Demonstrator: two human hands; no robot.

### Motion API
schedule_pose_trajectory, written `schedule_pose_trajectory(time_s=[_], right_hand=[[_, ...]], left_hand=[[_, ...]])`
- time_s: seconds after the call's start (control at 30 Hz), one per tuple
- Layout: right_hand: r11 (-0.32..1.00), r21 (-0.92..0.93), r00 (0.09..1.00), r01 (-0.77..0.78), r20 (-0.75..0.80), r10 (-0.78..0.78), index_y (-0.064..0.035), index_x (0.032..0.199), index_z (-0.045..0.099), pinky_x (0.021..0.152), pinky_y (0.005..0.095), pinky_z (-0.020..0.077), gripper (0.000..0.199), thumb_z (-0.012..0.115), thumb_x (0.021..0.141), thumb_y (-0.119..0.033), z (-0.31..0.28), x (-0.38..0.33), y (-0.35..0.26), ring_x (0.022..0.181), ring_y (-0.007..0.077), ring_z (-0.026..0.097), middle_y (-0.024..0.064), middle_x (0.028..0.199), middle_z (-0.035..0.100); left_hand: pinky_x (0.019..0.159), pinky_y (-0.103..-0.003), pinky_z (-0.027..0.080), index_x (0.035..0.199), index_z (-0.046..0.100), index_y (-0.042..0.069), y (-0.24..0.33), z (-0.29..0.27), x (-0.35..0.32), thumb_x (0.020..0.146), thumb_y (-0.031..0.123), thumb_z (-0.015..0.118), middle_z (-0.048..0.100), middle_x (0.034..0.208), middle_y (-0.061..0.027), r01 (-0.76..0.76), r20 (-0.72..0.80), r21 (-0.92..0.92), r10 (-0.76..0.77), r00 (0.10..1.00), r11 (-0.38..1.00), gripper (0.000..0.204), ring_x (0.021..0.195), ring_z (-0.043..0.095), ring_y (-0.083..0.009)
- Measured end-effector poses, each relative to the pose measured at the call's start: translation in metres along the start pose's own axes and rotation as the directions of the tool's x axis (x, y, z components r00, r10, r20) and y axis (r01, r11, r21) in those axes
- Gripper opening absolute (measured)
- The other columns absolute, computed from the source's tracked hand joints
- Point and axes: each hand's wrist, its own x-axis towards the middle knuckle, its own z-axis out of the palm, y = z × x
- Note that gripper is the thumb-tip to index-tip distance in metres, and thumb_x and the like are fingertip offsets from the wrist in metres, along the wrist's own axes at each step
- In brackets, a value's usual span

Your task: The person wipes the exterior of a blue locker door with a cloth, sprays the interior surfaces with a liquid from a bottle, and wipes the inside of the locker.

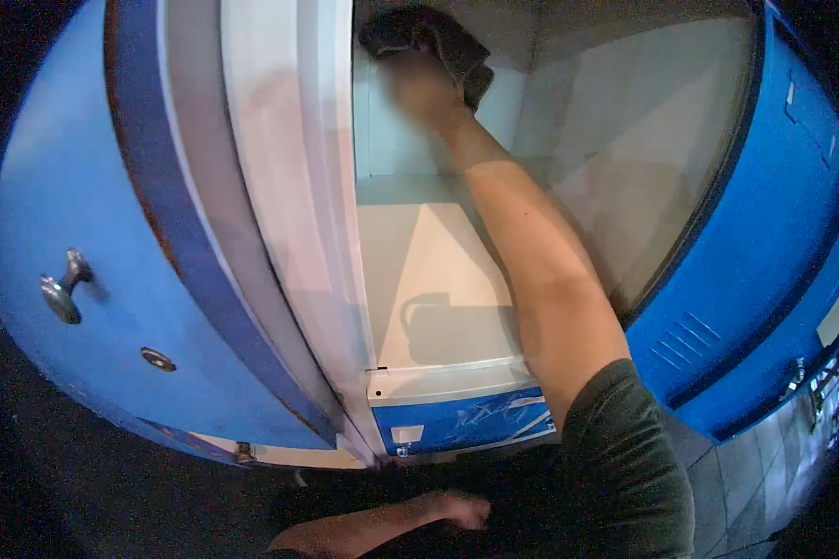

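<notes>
My right arm stretches up into an open locker compartment. At its end my right hand (424, 93), smeared by blur, is closed on a dark grey-brown cloth (471, 56). The cloth is bunched over the hand in the upper part of the compartment, by the pale back wall (494, 126). Low in the view, in dim light before my body, my left hand (464, 511) is curled into a loose fist, with nothing visible in it. Below the arm, the pale compartment floor (419, 270) bears a handle-shaped shadow.
At left stands an open blue locker door (112, 214) with a metal knob (62, 289) and a round lock (158, 360). Another blue door (746, 270) with vent slots swings out at right. Below the compartment is a blue door front (466, 421). Grey floor tiles (732, 484) show at lower right.
</notes>
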Motion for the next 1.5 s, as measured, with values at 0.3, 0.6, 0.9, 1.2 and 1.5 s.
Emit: schedule_pose_trajectory(time_s=[0.3, 0.6, 0.9, 1.2, 1.5], right_hand=[[0.993, 0.024, 0.981, -0.112, 0.164, 0.106, -0.0087, 0.155, 0.024, 0.12, 0.0599, 0.0115, 0.077, 0.033, 0.099, -0.06, -0.003, 0.01, -0.026, 0.148, 0.0466, 0.016, 0.0276, 0.16, 0.019], [0.956, 0.238, 0.907, -0.171, 0.418, 0.058, -0.0091, 0.154, 0.031, 0.123, 0.0508, 0.0137, 0.068, 0.038, 0.098, -0.047, -0.082, 0.045, -0.053, 0.149, 0.0376, 0.022, 0.0187, 0.161, 0.023], [0.988, 0.027, 0.945, -0.155, 0.297, 0.14, -0.0117, 0.151, 0.039, 0.122, 0.0532, 0.0119, 0.066, 0.035, 0.095, -0.048, -0.007, 0.009, -0.007, 0.147, 0.042, 0.024, 0.0208, 0.16, 0.025], [0.976, 0.153, 0.949, -0.154, 0.298, 0.103, -0.0107, 0.151, 0.037, 0.121, 0.0455, 0.0219, 0.07, 0.036, 0.096, -0.053, -0.081, 0.021, -0.02, 0.146, 0.0399, 0.026, 0.0218, 0.159, 0.027], [0.995, -0.025, 0.935, -0.099, 0.34, 0.101, -0.0047, 0.148, 0.038, 0.117, 0.0492, 0.0299, 0.069, 0.041, 0.095, -0.049, -0.01, -0.003, -0.033, 0.143, 0.0409, 0.034, 0.0271, 0.153, 0.036]], left_hand=[[0.055, -0.048, 0.044, 0.067, 0.064, -0.001, -0.03, 0.003, 0.029, 0.094, 0.031, 0.053, 0.059, 0.058, -0.0133, 0.002, 0.061, 0.295, -0.021, 0.998, 0.956, 0.043, 0.054, 0.056, -0.0268], [0.057, -0.048, 0.046, 0.07, 0.066, 0.0, -0.02, 0.005, 0.018, 0.095, 0.035, 0.053, 0.061, 0.062, -0.0156, 0.164, 0.105, 0.215, -0.19, 0.976, 0.963, 0.045, 0.056, 0.058, -0.0285], [0.055, -0.046, 0.049, 0.077, 0.069, 0.0, 0.009, -0.009, 0.008, 0.095, 0.036, 0.054, 0.063, 0.064, -0.0155, 0.333, 0.175, 0.104, -0.347, 0.922, 0.937, 0.043, 0.058, 0.063, -0.0261], [0.052, -0.042, 0.046, 0.08, 0.065, 0.0, 0.036, -0.025, -0.017, 0.099, 0.037, 0.051, 0.062, 0.067, -0.0081, 0.216, 0.234, 0.057, -0.223, 0.946, 0.975, 0.044, 0.057, 0.059, -0.0226], [0.052, -0.042, 0.047, 0.08, 0.065, 0.0, 0.166, -0.027, -0.151, 0.099, 0.037, 0.051, 0.061, 0.067, -0.0078, -0.406, -0.258, -0.107, 0.369, 0.893, 0.908, 0.044, 0.057, 0.058, -0.0225]])
